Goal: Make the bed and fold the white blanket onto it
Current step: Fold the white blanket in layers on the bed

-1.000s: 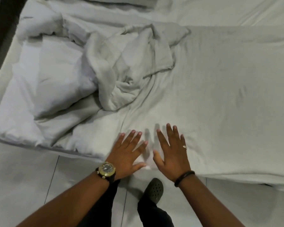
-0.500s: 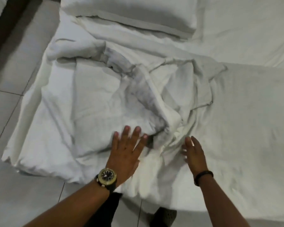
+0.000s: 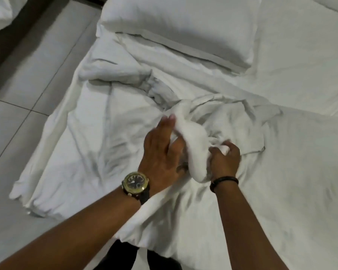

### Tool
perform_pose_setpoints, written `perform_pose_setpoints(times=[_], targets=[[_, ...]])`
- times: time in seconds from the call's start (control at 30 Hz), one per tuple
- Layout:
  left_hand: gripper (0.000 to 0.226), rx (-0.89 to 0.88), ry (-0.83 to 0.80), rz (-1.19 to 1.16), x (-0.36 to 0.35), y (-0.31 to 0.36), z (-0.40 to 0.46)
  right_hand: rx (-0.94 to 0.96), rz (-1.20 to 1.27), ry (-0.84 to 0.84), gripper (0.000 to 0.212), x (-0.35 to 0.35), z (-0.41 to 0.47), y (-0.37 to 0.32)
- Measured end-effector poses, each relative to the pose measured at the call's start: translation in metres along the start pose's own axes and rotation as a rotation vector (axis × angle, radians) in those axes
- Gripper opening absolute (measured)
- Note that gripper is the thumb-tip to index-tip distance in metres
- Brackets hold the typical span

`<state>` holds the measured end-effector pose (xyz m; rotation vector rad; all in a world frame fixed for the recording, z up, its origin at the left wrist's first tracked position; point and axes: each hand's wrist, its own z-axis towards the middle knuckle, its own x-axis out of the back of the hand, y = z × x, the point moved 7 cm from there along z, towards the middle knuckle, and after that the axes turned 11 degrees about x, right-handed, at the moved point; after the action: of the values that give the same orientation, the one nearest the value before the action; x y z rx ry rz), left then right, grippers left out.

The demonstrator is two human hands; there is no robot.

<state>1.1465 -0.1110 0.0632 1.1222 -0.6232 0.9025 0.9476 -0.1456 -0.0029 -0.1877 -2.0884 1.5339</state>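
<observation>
The white blanket (image 3: pixel 195 137) lay bunched in a twisted ridge on the bed (image 3: pixel 300 152), near the middle of the view, below the pillow (image 3: pixel 183 28) at the far end. The right hand (image 3: pixel 224 162) gripped a fold of this bunch, fingers curled round the cloth. The left hand (image 3: pixel 162 151), with a watch (image 3: pixel 136 182) on its wrist, lay against the left flank of the ridge, fingers extended and spread; its thumb was hidden, so a pinch could not be confirmed.

Assessed risks from this position:

- The blanket and the rumpled cover (image 3: pixel 86 143) beneath were both white and interleaved. A grip could take in both layers, so a lift would drag the cover further out of line.
- The cover already hung over the near-left edge toward the tiled floor (image 3: pixel 18 94). A pull to the left could slide it off.
- A lift from mid-bunch, not a corner, would probably leave the blanket twisted and delay the fold.
</observation>
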Motion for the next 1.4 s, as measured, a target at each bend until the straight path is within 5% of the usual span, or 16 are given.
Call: perform_pose_setpoints(times=[0.13,0.23,0.3,0.4,0.5,0.57,0.7,0.8,0.97,1.13,1.23,1.3,1.4], targets=[[0.054,-0.339,-0.107,0.056,0.019,0.034,0.054,0.037,0.173,-0.079,0.037,-0.021,0.006,-0.028],[0.060,-0.411,-0.316,0.034,0.013,0.042,0.071,-0.253,0.410,0.117,0.063,-0.010,0.012,0.006],[0.063,-0.307,-0.573,0.198,0.001,0.030,0.070,-0.476,0.390,0.241,0.092,0.005,0.008,0.044],[0.038,-0.259,-0.734,0.415,-0.002,-0.015,0.041,-0.637,0.358,-0.083,0.127,-0.003,0.006,0.103],[0.027,-0.221,-0.734,0.403,0.024,-0.080,-0.005,-0.615,0.435,-0.291,0.102,-0.028,0.017,0.094],[0.044,-0.140,-0.789,0.444,0.041,-0.133,-0.042,-0.584,0.528,-0.322,0.080,-0.049,0.026,0.065],[0.065,0.135,-0.864,0.425,0.089,-0.205,-0.079,-0.301,0.331,-0.248,0.022,-0.109,0.046,-0.005],[0.053,0.312,-0.710,0.292,0.133,-0.239,-0.084,0.018,0.183,-0.329,0.031,-0.201,0.034,-0.105],[0.067,0.576,-0.583,0.204,0.202,-0.314,-0.118,0.434,-0.256,-0.745,0.066,-0.398,-0.055,-0.217],[0.077,0.858,-0.704,0.482,0.273,-0.436,-0.223,0.391,-0.405,-1.139,0.066,-0.533,-0.179,-0.177],[0.096,1.127,-0.863,0.442,0.284,-0.474,-0.282,0.360,-0.505,-1.338,0.069,-0.558,-0.235,-0.124],[0.088,1.242,-0.884,0.346,0.269,-0.479,-0.289,0.507,-0.594,-1.337,0.068,-0.552,-0.238,-0.104],[0.064,1.341,-0.932,0.259,0.241,-0.496,-0.290,0.822,-0.411,-1.104,0.051,-0.523,-0.208,-0.113]])
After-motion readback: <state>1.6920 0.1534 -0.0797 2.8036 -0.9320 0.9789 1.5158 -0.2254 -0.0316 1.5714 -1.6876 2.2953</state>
